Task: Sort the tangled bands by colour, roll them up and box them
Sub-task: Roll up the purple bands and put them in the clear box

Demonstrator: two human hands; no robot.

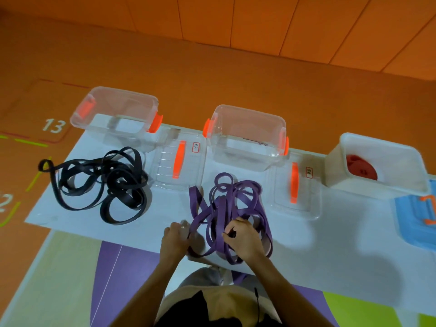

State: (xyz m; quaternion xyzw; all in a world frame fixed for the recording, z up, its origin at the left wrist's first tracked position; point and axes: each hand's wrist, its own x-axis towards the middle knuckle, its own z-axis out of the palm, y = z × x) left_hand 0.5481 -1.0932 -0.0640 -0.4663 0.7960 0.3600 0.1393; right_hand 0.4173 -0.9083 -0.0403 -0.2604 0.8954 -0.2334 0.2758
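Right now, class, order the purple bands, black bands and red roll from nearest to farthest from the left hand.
1. Purple bands, held in the left hand.
2. Black bands, further left.
3. Red roll, far right, in white box.

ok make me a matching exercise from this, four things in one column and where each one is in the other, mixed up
Things:
1 black bands
2 purple bands
3 red roll
4 blue lid

Places:
A inside the white box
B at the right edge of the view, partly cut off
C gripped by the left hand and right hand
D loose heap on the left, no hand on it

Pairs: 1-D, 2-C, 3-A, 4-B
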